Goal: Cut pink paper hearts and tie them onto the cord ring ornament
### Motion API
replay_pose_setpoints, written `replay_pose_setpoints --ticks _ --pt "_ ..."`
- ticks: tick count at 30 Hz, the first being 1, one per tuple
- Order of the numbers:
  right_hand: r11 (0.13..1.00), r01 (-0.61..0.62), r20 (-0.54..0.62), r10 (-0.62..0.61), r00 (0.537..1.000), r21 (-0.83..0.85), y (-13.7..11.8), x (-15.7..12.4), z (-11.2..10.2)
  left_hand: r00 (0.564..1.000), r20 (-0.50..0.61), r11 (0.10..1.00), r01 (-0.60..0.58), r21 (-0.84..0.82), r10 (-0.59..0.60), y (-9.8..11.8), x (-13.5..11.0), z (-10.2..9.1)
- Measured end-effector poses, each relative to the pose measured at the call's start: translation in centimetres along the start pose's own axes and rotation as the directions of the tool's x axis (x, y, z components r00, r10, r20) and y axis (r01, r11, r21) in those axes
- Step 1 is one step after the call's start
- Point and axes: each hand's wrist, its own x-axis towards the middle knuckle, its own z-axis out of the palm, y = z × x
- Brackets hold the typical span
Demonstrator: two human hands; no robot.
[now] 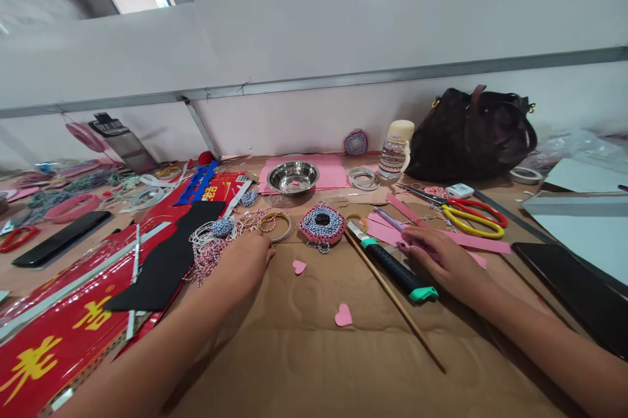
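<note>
- Nearest you on the worktop's brown cardboard, one thin wooden stick slants away, its far end just beside the knife.
- Two pink paper hearts lie flat between your arms: the larger-looking heart nearer you, the smaller-looking heart beyond it and further left.
- One knife, with a black handle and green ends, lies to the right of the stick.
- Your right hand has its fingers closed on one pen, slim and purplish-blue, slanting away to the left above pink paper strips.
- Your left hand bends its fingers at the near edge of one ring; you cannot tell from here whether they grip it. The ring is round and open in the middle, golden-brown on part of its rim and pale on the rest.
- Between the hands and slightly beyond sits one crocheted piece, blue-and-white with a pink border and a dark hole in the centre.
- Further off, you have one shiny metal bowl on pink sheets.
- Farthest, near the wall, stand a second crocheted piece, one clear bottle with a cream lid, and one dark handbag.
</note>
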Motion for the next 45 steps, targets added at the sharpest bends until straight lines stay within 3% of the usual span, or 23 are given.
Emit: replay_pose_setpoints --ticks 8,13,15,17,19,21,24,26,29,31,33,35,38,40,45 --pt "1.0 -0.015 -0.022 0.015 1.0 0.005 -0.5 0.0 -0.1 0.999 -0.033 0.999 0.028 -0.045 -0.029 0.7 1.6 0.0" --pt "0.999 -0.012 -0.075 0.015 0.997 0.031 -1.8 0.2 -1.7 0.992 -0.111 0.981 0.03 -0.191 -0.052 1.7 0.1 -3.2" --pt "0.996 -0.037 -0.116 0.046 0.992 0.08 -4.1 0.3 -2.9 0.993 -0.121 0.955 -0.04 -0.294 0.004 3.0 -1.1 -5.0" --pt "0.99 -0.052 -0.079 0.062 0.995 0.128 -7.4 0.7 -4.0 0.989 -0.097 0.897 -0.139 -0.419 0.108 4.9 -2.3 -6.4" --pt "0.907 -0.119 0.122 0.076 0.99 0.404 -11.2 1.4 -4.4 0.976 -0.085 0.718 -0.206 -0.664 0.201 6.9 -3.2 -7.2" --pt "0.787 -0.086 0.183 -0.034 0.983 0.611 -14.4 2.1 -4.3 0.962 -0.057 0.617 -0.217 -0.757 0.269 8.6 -3.6 -7.4" --pt "0.786 -0.044 0.182 -0.088 0.979 0.617 -16.5 3.0 -3.7 0.943 -0.028 0.566 -0.224 -0.793 0.333 10.0 -3.5 -6.7" --pt "0.845 0.094 0.129 -0.188 0.974 0.526 -16.3 3.2 -3.2 0.942 -0.035 0.582 -0.236 -0.778 0.335 10.2 -3.2 -5.9" --pt "0.886 0.349 0.043 -0.379 0.924 0.307 -15.3 2.8 -2.8 0.946 -0.013 0.583 -0.211 -0.784 0.325 9.9 -2.7 -4.6" --pt "0.899 0.395 0.105 -0.419 0.902 0.191 -14.8 2.4 -2.6 0.934 0.003 0.561 -0.211 -0.801 0.356 9.5 -2.3 -3.8" --pt "0.92 0.372 0.216 -0.39 0.895 0.119 -14.4 2.1 -2.3 0.922 -0.01 0.578 -0.251 -0.776 0.387 9.1 -2.0 -3.2" --pt "0.952 0.295 0.254 -0.306 0.918 0.082 -14.1 2.0 -2.1 0.915 -0.017 0.636 -0.294 -0.714 0.403 8.6 -1.7 -2.7" --pt "0.988 0.08 0.163 -0.102 0.981 0.134 -13.3 2.3 -2.0 0.889 0.03 0.709 -0.342 -0.617 0.456 8.1 -1.3 -1.7" --pt "0.979 -0.011 0.111 -0.012 0.994 0.204 -12.8 2.5 -1.9 0.866 0.034 0.719 -0.391 -0.574 0.498 8.2 -1.4 -1.1" --pt "0.965 -0.053 0.075 0.035 0.997 0.258 -12.4 2.4 -1.5 0.855 0.036 0.701 -0.399 -0.591 0.517 9.0 -1.9 -0.6"
